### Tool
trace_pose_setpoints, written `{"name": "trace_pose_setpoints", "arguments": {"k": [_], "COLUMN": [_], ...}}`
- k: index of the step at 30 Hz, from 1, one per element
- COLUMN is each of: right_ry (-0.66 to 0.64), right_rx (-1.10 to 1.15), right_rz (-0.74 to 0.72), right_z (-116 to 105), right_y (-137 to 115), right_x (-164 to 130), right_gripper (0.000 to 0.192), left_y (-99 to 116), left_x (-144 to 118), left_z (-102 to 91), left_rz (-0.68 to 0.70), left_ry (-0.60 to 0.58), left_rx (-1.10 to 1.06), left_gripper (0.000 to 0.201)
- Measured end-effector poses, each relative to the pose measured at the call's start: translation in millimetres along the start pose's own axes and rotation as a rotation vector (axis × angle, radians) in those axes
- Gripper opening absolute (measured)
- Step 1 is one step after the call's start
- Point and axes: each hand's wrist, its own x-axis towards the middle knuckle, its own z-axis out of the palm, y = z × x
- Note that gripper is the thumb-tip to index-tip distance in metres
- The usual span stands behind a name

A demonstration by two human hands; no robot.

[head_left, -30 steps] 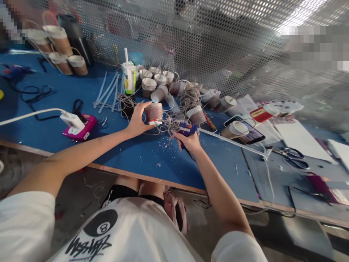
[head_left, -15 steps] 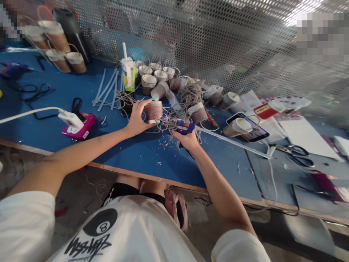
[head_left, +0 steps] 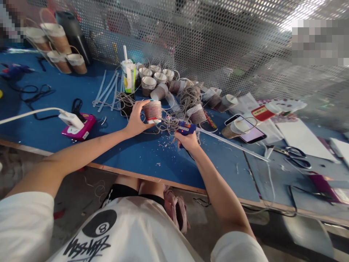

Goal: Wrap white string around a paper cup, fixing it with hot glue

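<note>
Between its thumb and fingers, my left hand point(head_left: 137, 118) grips a paper cup point(head_left: 152, 111) wound with grey-brown cord, a red and white band showing at its lower end. My right hand point(head_left: 188, 140) is closed around a blue hot glue gun point(head_left: 185, 127), from whose back a long clear glue stick point(head_left: 231, 144) runs to the right. The gun's nozzle is hidden among loose grey cord point(head_left: 169, 124) between the two hands. Behind them lies a tangled heap of cord point(head_left: 190, 97) beside another wrapped cup point(head_left: 196, 113).
Several cord-wrapped cups point(head_left: 148, 83) and a drink carton point(head_left: 128, 76) stand toward the mesh screen point(head_left: 218, 47). Spare glue sticks point(head_left: 107, 89) and a pink power strip point(head_left: 79, 127) lie to the left. Rightward are a phone point(head_left: 252, 134) and scissors point(head_left: 296, 153).
The glue gun has shifted very slightly right, away from the cup. The cup has turned a little, so more of its red band shows. The phone's screen looks brighter.
</note>
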Motion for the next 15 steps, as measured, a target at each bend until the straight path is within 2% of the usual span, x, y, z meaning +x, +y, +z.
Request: {"name": "trace_pose_setpoints", "arguments": {"k": [15], "right_ry": [0.066], "right_rx": [-0.007], "right_rz": [0.042], "right_z": [-4.1], "right_y": [-3.0], "right_x": [1.1], "right_gripper": [0.015], "left_y": [-2.4], "left_x": [-0.8], "left_z": [1.1], "left_rz": [-0.016], "left_ry": [0.031], "left_rx": [-0.077], "left_gripper": [0.084]}}
